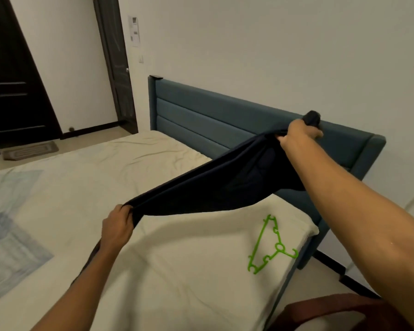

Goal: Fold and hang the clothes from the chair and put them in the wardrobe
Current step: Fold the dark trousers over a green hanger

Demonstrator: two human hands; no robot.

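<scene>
at ten o'clock a dark wooden door (7,75) stands against the white wall, with a small floor mat (30,151) on the tiles below it. a blue patterned blanket (9,225) lies on the bed at nine o'clock, over the cream sheet (177,271). at about seven o'clock the left hand (116,226) is clenched round one end of a dark navy garment (215,187), fingers curled into the bunched cloth, low over the mattress. the garment stretches taut from there up toward one o'clock, hanging clear of the sheet along its length, its lower edge sagging a little in the middle. the teal padded headboard (201,118) runs behind it from twelve to two o'clock. the right hand (299,134) grips the other end of the garment in front of the headboard's top edge, a wad of cloth poking out above the knuckles. a bright green plastic hanger (271,244) lies flat on the sheet at four o'clock, near the bed's corner, below the garment and apart from both hands. a reddish-brown chair back (332,309) curves in at five o'clock.
</scene>
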